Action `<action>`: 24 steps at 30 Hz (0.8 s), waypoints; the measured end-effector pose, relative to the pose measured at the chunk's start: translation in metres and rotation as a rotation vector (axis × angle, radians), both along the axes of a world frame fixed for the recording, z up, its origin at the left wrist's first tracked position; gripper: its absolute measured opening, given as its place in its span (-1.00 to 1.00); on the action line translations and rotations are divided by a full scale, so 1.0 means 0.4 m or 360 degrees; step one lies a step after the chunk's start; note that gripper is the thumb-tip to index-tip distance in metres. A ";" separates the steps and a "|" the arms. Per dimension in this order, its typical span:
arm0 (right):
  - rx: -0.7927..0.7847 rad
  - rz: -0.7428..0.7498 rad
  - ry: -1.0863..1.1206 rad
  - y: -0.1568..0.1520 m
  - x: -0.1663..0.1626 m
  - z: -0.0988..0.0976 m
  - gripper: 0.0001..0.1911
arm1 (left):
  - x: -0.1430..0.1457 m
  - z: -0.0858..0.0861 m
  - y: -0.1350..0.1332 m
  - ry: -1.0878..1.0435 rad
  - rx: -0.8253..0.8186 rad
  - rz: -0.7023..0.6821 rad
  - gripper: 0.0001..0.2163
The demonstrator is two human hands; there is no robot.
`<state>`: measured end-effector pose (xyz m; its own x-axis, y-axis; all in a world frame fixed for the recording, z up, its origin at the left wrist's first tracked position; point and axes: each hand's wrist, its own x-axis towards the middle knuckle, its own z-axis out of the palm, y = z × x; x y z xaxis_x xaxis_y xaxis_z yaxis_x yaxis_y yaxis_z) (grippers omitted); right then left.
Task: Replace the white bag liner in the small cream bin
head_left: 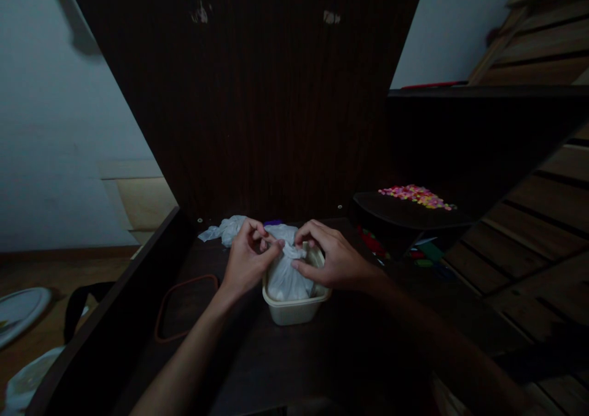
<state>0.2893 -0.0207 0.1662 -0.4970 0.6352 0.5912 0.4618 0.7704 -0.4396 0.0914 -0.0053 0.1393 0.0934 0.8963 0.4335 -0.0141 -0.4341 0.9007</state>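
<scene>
A white plastic bag [289, 279] with a twisted, gathered top sits inside a cream rectangular container [294, 313]. My left hand [248, 253] is closed in a pinch at the left side of the bag's top. On the right side, my right hand [332, 256] has its thumb and forefinger curled around the gathered plastic. What the bag holds is hidden. Behind my left hand lies another crumpled white plastic bag [232, 227]. A bit of something purple [273, 223] shows behind the container.
A brown rectangular ring [161, 308] lies left on the dark desk [257, 367]. Tall dark panel [276, 115] behind. Right, a dark corner shelf [414, 219] bears small pink and yellow pieces [418, 196]. Low side board [105, 318] at left; slatted wood [529, 232] at far right.
</scene>
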 end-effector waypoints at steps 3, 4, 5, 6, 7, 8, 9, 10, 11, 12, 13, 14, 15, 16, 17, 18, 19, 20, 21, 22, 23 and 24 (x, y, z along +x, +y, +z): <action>0.0218 -0.0004 -0.0043 0.000 -0.021 -0.014 -0.81 | 0.013 0.001 -0.010 0.0026 0.0024 0.0014 -0.70; 0.0276 -0.0004 -0.0054 0.001 -0.026 -0.019 -0.87 | 0.014 0.001 -0.013 0.0032 0.0039 0.0013 -0.70; 0.0306 -0.0004 -0.0066 0.001 -0.029 -0.023 -0.91 | 0.014 0.002 -0.015 0.0039 0.0053 0.0005 -0.71; 0.0306 0.0002 -0.0068 0.001 -0.029 -0.025 -0.91 | 0.013 0.002 -0.017 0.0049 0.0067 -0.0003 -0.71; 0.0268 0.0015 -0.0062 0.000 -0.027 -0.024 -0.91 | 0.009 0.002 -0.018 0.0066 0.0078 -0.0014 -0.72; 0.0207 0.0033 -0.0046 -0.001 -0.023 -0.021 -0.90 | 0.005 0.003 -0.018 0.0085 0.0084 -0.0025 -0.71; 0.0133 0.0064 -0.0028 -0.003 -0.017 -0.016 -0.90 | 0.000 0.003 -0.018 0.0099 0.0086 -0.0038 -0.71; 0.0056 0.0102 -0.0012 -0.004 -0.011 -0.010 -0.89 | -0.005 0.004 -0.017 0.0108 0.0082 -0.0055 -0.70; -0.0014 0.0147 0.0000 -0.005 -0.005 -0.003 -0.89 | -0.009 0.005 -0.015 0.0111 0.0073 -0.0070 -0.69; -0.0067 0.0178 0.0006 -0.005 0.001 0.003 -0.89 | -0.011 0.006 -0.014 0.0107 0.0062 -0.0080 -0.67; -0.0099 0.0185 0.0008 -0.005 0.004 0.007 -0.89 | -0.012 0.007 -0.012 0.0102 0.0053 -0.0079 -0.66; -0.0108 0.0167 0.0016 -0.005 0.005 0.010 -0.88 | -0.011 0.008 -0.011 0.0096 0.0051 -0.0063 -0.65; -0.0105 0.0127 0.0025 -0.004 0.004 0.010 -0.87 | -0.009 0.008 -0.011 0.0093 0.0052 -0.0036 -0.64; -0.0089 0.0075 0.0034 -0.003 0.000 0.008 -0.84 | -0.006 0.008 -0.011 0.0088 0.0056 -0.0009 -0.64; -0.0060 0.0025 0.0032 -0.002 -0.006 0.004 -0.81 | -0.002 0.008 -0.012 0.0081 0.0057 0.0010 -0.64; -0.0015 -0.0011 0.0019 -0.001 -0.013 -0.001 -0.79 | 0.002 0.007 -0.013 0.0076 0.0053 0.0010 -0.64; 0.0041 -0.0025 -0.0002 0.000 -0.019 -0.006 -0.80 | 0.005 0.007 -0.015 0.0074 0.0048 0.0000 -0.64; 0.0100 -0.0025 -0.0027 0.000 -0.025 -0.010 -0.83 | 0.007 0.007 -0.017 0.0076 0.0051 -0.0012 -0.64; 0.0148 -0.0015 -0.0048 0.000 -0.028 -0.012 -0.86 | 0.007 0.006 -0.018 0.0086 0.0064 -0.0024 -0.65; 0.0168 0.0003 -0.0060 -0.001 -0.029 -0.012 -0.88 | 0.006 0.006 -0.018 0.0102 0.0081 -0.0032 -0.66; 0.0172 0.0032 -0.0066 -0.003 -0.028 -0.010 -0.88 | 0.003 0.007 -0.018 0.0124 0.0104 -0.0038 -0.67; 0.0159 0.0071 -0.0068 -0.005 -0.025 -0.005 -0.88 | 0.000 0.007 -0.017 0.0150 0.0134 -0.0043 -0.68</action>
